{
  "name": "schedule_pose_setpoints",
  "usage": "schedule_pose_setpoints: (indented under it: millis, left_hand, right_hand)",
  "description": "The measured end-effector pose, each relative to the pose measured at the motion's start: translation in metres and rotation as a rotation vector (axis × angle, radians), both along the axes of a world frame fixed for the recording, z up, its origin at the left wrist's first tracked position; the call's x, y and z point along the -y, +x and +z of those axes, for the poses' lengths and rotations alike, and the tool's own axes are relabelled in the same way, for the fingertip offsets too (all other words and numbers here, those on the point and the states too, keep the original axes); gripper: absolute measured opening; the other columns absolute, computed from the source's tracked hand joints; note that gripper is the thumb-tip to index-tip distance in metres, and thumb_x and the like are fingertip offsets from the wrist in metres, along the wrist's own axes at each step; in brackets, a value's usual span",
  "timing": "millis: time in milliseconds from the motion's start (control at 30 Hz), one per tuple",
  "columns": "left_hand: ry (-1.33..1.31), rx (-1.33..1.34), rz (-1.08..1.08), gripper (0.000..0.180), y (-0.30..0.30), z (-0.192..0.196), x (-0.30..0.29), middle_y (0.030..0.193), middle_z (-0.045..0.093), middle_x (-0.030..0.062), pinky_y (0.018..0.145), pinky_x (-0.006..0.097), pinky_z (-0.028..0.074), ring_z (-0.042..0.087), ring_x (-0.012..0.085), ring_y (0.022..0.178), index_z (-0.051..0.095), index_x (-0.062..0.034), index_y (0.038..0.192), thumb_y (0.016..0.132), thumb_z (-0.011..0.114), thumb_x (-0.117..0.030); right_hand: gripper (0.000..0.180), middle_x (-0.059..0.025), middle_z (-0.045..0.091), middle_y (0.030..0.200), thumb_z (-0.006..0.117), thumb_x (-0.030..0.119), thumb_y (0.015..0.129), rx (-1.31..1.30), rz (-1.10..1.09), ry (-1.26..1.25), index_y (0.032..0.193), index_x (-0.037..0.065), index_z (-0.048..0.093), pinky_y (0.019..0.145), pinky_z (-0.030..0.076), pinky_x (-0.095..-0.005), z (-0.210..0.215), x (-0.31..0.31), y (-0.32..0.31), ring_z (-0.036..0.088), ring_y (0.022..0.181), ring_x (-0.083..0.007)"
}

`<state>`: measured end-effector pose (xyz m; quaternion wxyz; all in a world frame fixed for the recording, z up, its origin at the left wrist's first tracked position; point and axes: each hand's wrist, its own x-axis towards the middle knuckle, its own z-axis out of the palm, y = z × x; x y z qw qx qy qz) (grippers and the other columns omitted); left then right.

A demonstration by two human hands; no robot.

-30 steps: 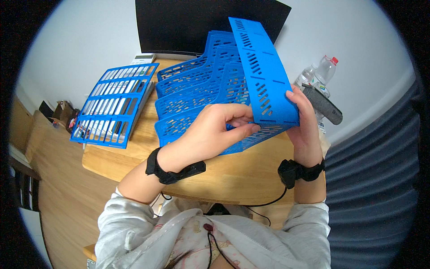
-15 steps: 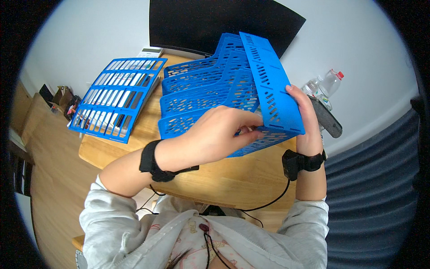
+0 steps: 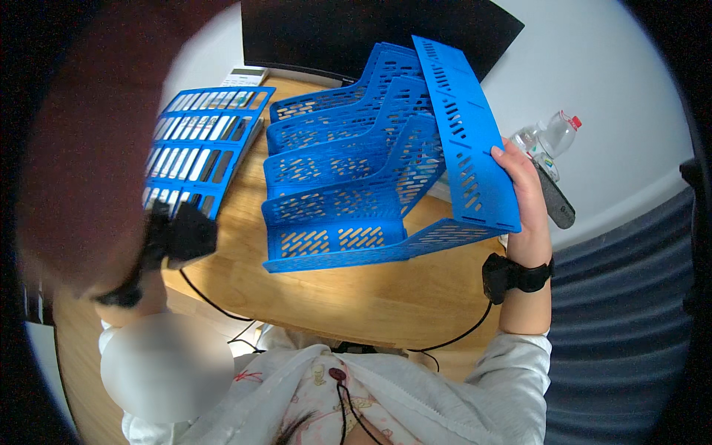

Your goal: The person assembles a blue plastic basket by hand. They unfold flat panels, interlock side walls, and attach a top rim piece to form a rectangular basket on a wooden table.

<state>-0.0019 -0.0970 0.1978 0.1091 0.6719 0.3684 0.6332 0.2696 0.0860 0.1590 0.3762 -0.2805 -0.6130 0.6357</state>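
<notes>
A blue plastic file rack (image 3: 334, 206) with slotted walls and several compartments lies on the wooden table in front of me. Along its right end runs a long slotted blue panel (image 3: 467, 133), slanting up and away. My right hand (image 3: 525, 189) holds this panel's right edge, fingertips over its face and palm behind. Very close to the camera, my left hand (image 3: 96, 148) is a dark blur covering the left of the view; its fingers cannot be made out. It is away from the rack. A black strap with a small box (image 3: 189, 233) sits on that wrist.
Left of the rack, a blue grid panel (image 3: 211, 126) stands partly behind my left hand. A dark monitor (image 3: 363, 37) fills the back, with a white calculator (image 3: 245, 76) before it. Clear bottles (image 3: 556, 137) and a dark grey object (image 3: 556, 200) are at right. Cables hang from both wrists.
My left hand has left the rack's near right corner and risen leftward, close to the camera. The rack's near compartment now shows. My right hand keeps its hold, shifted slightly right.
</notes>
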Motion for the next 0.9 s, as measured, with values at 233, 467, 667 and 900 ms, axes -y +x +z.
schedule_pose_setpoints:
  millis: [233, 467, 667, 900]
  left_hand:
    - [-0.039, 0.000, 0.015, 0.035, -0.014, -0.009, 0.003, 0.107, 0.062, 0.0113, 0.084, 0.033, 0.048, 0.060, 0.0206, 0.095, 0.057, 0.0019, 0.112, 0.091, 0.052, -0.025]
    - [-0.131, -0.044, -0.008, 0.037, -0.025, -0.009, -0.007, 0.106, 0.062, 0.0126, 0.082, 0.033, 0.048, 0.060, 0.0215, 0.094, 0.057, 0.0020, 0.113, 0.091, 0.052, -0.028]
    - [-0.216, -0.091, -0.042, 0.040, -0.030, -0.003, -0.019, 0.104, 0.063, 0.0137, 0.081, 0.033, 0.049, 0.061, 0.0223, 0.093, 0.056, 0.0021, 0.113, 0.091, 0.051, -0.031]
    - [-0.306, -0.134, -0.089, 0.043, -0.041, 0.004, -0.030, 0.103, 0.063, 0.0150, 0.080, 0.033, 0.049, 0.061, 0.0232, 0.092, 0.055, 0.0022, 0.114, 0.091, 0.051, -0.034]
  right_hand:
    - [0.033, -0.0130, 0.062, 0.104, 0.057, 0.014, 0.087, 0.010, -0.037, -0.003, 0.115, -0.003, 0.050, 0.080, 0.050, -0.0283, 0.000, 0.005, 0.000, 0.062, 0.090, -0.0162]
    - [0.034, -0.0124, 0.063, 0.104, 0.058, 0.012, 0.086, -0.003, -0.053, -0.038, 0.116, -0.002, 0.049, 0.081, 0.051, -0.0296, 0.000, 0.005, 0.001, 0.062, 0.091, -0.0165]
    - [0.034, -0.0126, 0.063, 0.105, 0.059, 0.005, 0.085, -0.044, -0.046, -0.068, 0.116, 0.000, 0.047, 0.080, 0.052, -0.0300, 0.002, 0.002, -0.001, 0.063, 0.089, -0.0170]
    - [0.033, -0.0112, 0.063, 0.106, 0.054, 0.017, 0.089, -0.064, -0.079, -0.106, 0.117, 0.000, 0.049, 0.080, 0.050, -0.0283, 0.008, 0.008, -0.006, 0.062, 0.089, -0.0153]
